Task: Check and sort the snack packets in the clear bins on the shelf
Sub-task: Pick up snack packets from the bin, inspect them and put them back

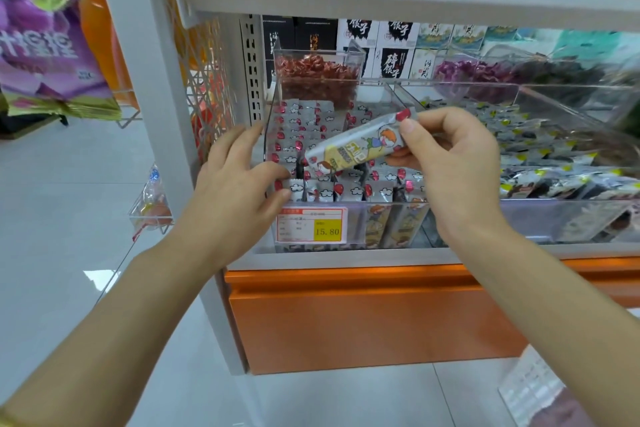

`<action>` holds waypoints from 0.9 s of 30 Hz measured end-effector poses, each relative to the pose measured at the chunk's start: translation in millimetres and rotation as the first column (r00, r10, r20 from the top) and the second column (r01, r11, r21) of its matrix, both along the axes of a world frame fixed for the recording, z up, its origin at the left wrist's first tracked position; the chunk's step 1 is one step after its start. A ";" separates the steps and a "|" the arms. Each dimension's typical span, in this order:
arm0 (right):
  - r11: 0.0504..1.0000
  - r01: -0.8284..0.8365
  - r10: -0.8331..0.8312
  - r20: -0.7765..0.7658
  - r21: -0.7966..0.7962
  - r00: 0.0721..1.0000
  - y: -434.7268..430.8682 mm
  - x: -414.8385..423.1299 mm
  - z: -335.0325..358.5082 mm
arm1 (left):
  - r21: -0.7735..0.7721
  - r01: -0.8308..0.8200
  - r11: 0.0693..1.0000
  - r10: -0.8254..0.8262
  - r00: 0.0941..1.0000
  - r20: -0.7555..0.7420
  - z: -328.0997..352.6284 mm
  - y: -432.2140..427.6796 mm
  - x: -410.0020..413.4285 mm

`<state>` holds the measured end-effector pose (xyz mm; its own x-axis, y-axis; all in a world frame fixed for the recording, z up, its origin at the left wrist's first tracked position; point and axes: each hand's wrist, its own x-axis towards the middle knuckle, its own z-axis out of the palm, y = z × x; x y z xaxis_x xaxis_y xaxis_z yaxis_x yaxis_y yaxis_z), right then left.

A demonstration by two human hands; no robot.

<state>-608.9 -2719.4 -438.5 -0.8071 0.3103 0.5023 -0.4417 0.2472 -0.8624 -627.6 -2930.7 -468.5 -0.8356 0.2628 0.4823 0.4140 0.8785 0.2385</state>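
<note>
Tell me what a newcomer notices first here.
The right hand pinching a cartoon-printed snack packet mid-frame, above the clear bin. Next, the left hand resting at the bin's left front corner, and the yellow price tag on its front wall, above the orange base panel.

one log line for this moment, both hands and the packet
right hand: pinches snack packet over clear bin | left hand: at bin's left front corner, thumb on binned packets | step: checking

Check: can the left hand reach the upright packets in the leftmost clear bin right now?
Probably yes. The left hand is at the front left corner of the open-topped bin, beside the upright packets; the right hand holds the lifted packet further right.
</note>
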 end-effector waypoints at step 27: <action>0.978 -0.056 0.074 0.082 -0.203 0.994 8.5 7.7 -10.5 | 0.073 -0.045 0.996 0.056 0.987 -0.149 5.9 10.9 3.8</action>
